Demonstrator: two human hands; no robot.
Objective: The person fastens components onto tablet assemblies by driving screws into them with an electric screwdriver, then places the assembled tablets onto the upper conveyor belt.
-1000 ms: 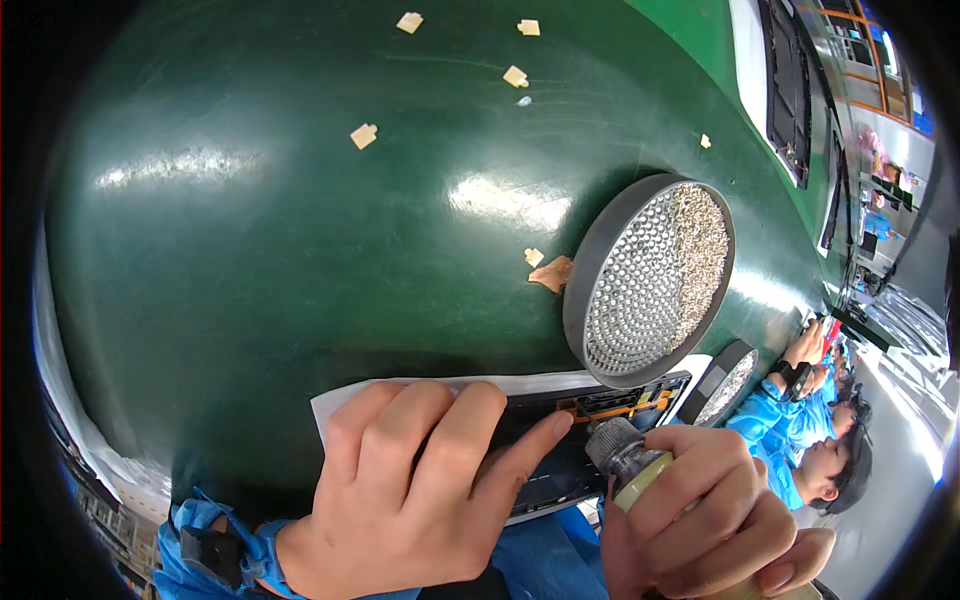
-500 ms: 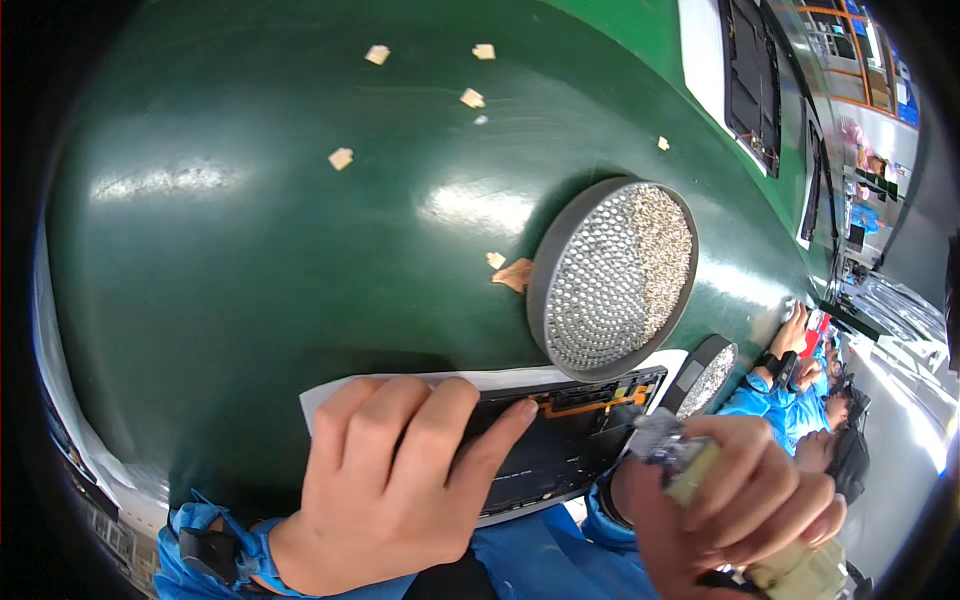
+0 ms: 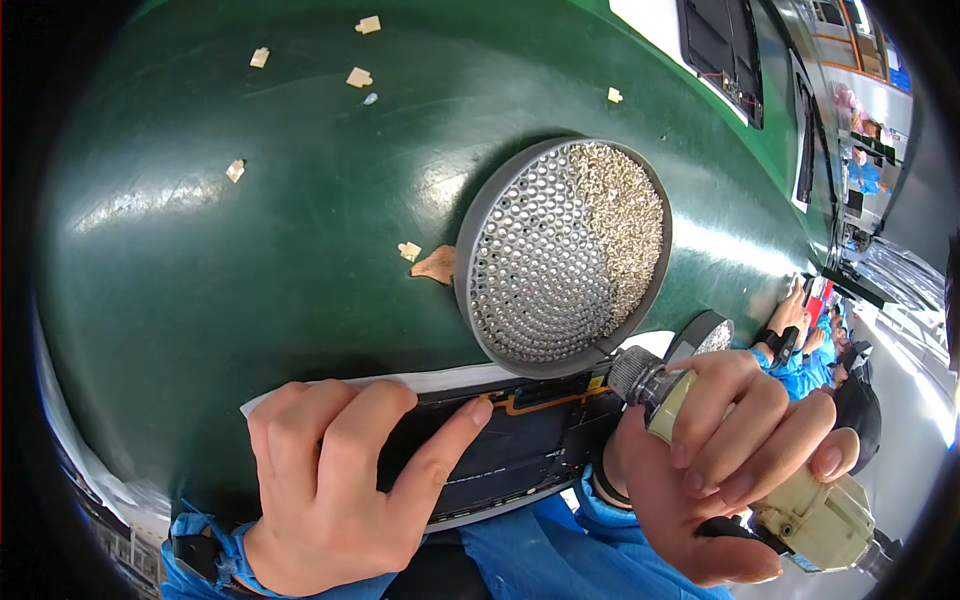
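Observation:
A flat black electronic device [image 3: 500, 460], perhaps a tablet's open housing, lies by my body with an orange flat cable [image 3: 545, 400] along its far edge. My left hand [image 3: 340, 485] grips its left part, fingers bent over the far side, thumb pressed beside the cable; the fingertips are hidden. My right hand [image 3: 740, 440] is wrapped around an electric screwdriver [image 3: 820, 525] with a pale yellow body and grey knurled nose. The screwdriver's nose is over the device's right end, beside the near rim of a round grey screw tray [image 3: 470, 215]. Small screws [image 3: 630, 230] fill the tray's right part.
White paper [image 3: 440, 378] is under the device. A second small tray [image 3: 705, 335] stands to the right. Several cream foam pieces [image 3: 360, 77] and a brown scrap [image 3: 435, 265] are scattered on the green table [image 3: 250, 300]. Co-workers sit at the right; another black housing [image 3: 722, 60] lies far right.
The view has shifted, so the table things appear farther left. The screwdriver's nose has come to the tray's near rim. My left hand keeps its grip on the device.

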